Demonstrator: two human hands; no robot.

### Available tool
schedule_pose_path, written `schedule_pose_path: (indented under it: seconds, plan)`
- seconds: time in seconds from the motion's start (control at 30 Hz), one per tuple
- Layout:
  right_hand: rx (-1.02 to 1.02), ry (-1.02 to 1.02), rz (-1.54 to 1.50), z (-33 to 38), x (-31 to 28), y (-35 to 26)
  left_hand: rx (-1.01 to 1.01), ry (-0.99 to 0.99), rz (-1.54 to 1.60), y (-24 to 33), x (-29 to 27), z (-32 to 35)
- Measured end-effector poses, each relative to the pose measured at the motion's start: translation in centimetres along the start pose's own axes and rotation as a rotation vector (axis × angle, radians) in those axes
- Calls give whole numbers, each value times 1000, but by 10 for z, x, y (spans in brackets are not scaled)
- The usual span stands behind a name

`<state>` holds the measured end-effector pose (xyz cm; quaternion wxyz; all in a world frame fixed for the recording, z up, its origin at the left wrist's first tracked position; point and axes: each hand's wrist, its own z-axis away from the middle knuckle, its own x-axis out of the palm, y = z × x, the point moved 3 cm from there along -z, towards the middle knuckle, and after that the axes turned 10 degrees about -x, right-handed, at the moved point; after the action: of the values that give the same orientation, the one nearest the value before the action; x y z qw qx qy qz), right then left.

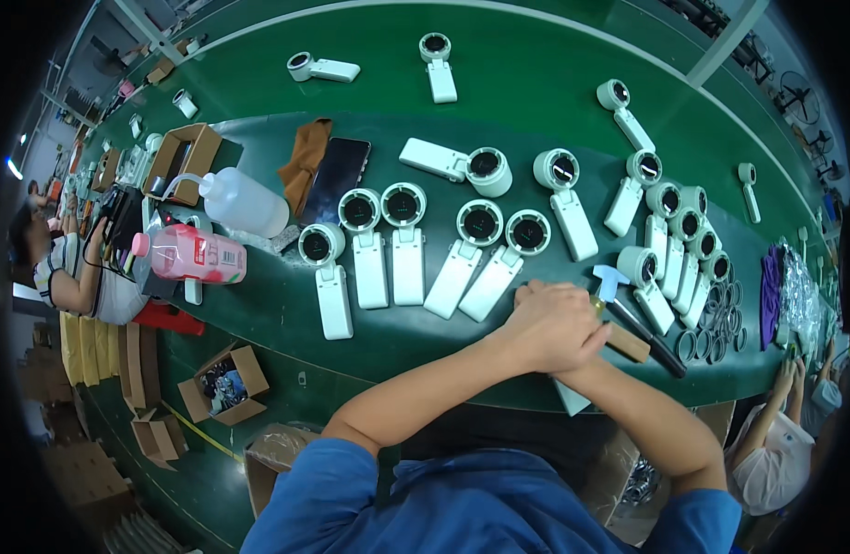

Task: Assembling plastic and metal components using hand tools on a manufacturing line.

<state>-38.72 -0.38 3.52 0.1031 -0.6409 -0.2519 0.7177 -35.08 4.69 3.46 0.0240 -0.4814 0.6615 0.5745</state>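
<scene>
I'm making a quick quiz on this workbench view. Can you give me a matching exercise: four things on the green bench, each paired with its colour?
Things:
1. squeeze bottle
2. cloth
3. phone
4. drink bottle

Colours:
A. black
B. pink
C. clear white
D. brown

Pairs: 1-C, 2-D, 3-A, 4-B

Forearms crossed; left hand (556,325) covers right hand, fingers curled.
</scene>
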Motion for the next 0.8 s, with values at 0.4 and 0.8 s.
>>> schedule_pose_path:
  seconds: [0.4,0.8]
  plan:
    - [168,144,8,-8,4,26,-248,344,486,-28,-23,43]
    - [161,401,-240,79,-23,25,-408,136,244,-13,1,87]
